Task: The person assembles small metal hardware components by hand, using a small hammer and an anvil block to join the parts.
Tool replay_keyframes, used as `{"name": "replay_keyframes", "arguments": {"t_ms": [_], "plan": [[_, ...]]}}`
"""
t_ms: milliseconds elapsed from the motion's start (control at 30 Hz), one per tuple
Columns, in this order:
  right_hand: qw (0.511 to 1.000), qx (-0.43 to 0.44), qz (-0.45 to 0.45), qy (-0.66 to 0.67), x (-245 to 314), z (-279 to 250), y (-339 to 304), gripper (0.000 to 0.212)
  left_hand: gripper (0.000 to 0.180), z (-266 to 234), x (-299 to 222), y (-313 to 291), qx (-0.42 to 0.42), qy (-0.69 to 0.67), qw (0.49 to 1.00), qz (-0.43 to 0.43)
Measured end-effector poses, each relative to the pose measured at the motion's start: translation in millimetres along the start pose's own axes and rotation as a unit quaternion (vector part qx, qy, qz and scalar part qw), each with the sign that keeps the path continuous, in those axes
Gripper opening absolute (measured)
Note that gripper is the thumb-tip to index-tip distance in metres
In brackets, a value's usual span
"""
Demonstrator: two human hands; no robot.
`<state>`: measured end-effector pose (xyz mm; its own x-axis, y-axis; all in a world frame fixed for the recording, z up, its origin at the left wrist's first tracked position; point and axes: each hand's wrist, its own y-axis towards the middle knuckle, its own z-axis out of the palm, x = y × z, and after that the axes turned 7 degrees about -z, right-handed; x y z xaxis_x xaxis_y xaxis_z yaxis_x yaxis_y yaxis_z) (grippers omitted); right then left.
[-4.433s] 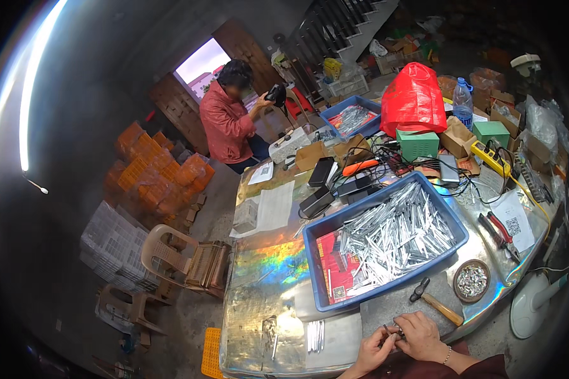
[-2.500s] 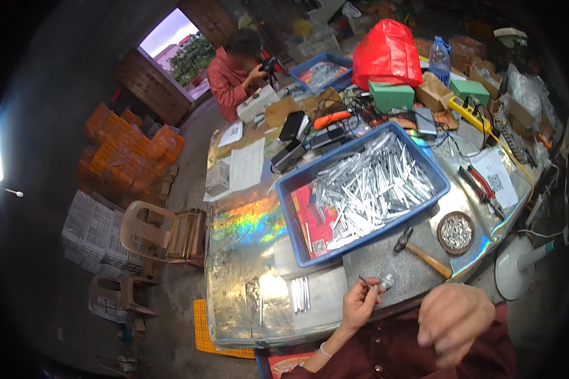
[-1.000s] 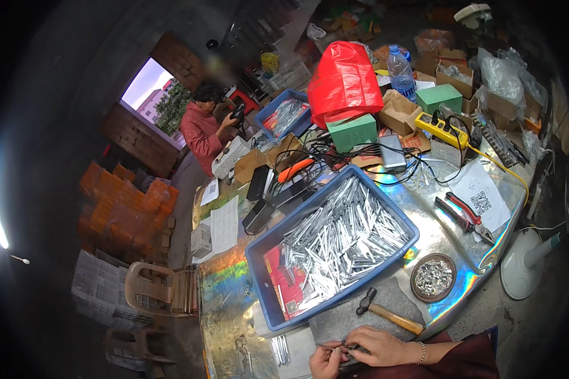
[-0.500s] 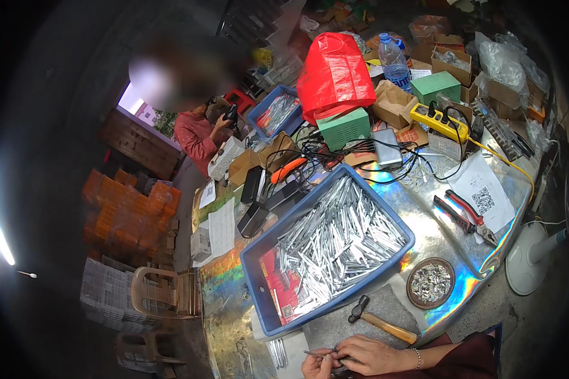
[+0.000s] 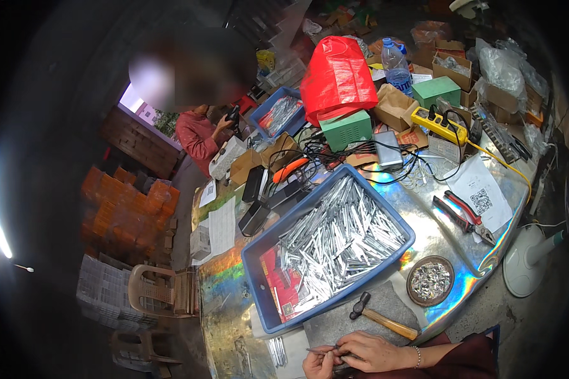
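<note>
At the bottom edge, my left hand (image 5: 319, 364) and my right hand (image 5: 372, 352) meet, fingers closed together on a thin grey metal rod (image 5: 318, 350). One end of it sticks out to the left; the rest is hidden by my fingers. Just beyond my hands a hammer (image 5: 389, 323) with a wooden handle lies on a grey slab (image 5: 392, 303). A large blue bin (image 5: 254, 278), holding a heap of slim silver metal pieces (image 5: 341, 237), stands past the slab. Several similar pieces (image 5: 276, 351) lie to the left of my hands.
Right of the bin are a round bowl (image 5: 410, 282) of small metal parts and red-and-black pliers (image 5: 464, 215). Cables, green boxes (image 5: 348, 131), a red bag (image 5: 338, 79) and a yellow power strip (image 5: 439, 125) crowd the far side. Another person (image 5: 199, 139) is at the far left.
My hands stay together on the rod, with hardly any shift in the fingers. The whole view has moved slightly.
</note>
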<state>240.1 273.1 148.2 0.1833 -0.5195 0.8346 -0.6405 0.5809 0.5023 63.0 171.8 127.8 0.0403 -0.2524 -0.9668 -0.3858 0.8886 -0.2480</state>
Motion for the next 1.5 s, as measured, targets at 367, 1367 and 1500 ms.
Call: {"name": "replay_keyframes", "arguments": {"t_ms": [367, 1367, 1500], "plan": [[1.000, 0.003, -0.011, -0.008, -3, 0, -2, 0.024, 0.016, 6, -5, 0, -0.002, -0.002, 1.000, 0.030], [1.000, -0.005, -0.017, -0.010, -1, 0, 1, 0.019, 0.017, 4, -3, -1, 0.000, -0.005, 1.000, 0.009], [1.000, -0.008, -0.018, -0.006, 1, -1, 1, 0.020, 0.017, 3, -3, -1, -0.005, 0.007, 1.000, -0.003]]}}
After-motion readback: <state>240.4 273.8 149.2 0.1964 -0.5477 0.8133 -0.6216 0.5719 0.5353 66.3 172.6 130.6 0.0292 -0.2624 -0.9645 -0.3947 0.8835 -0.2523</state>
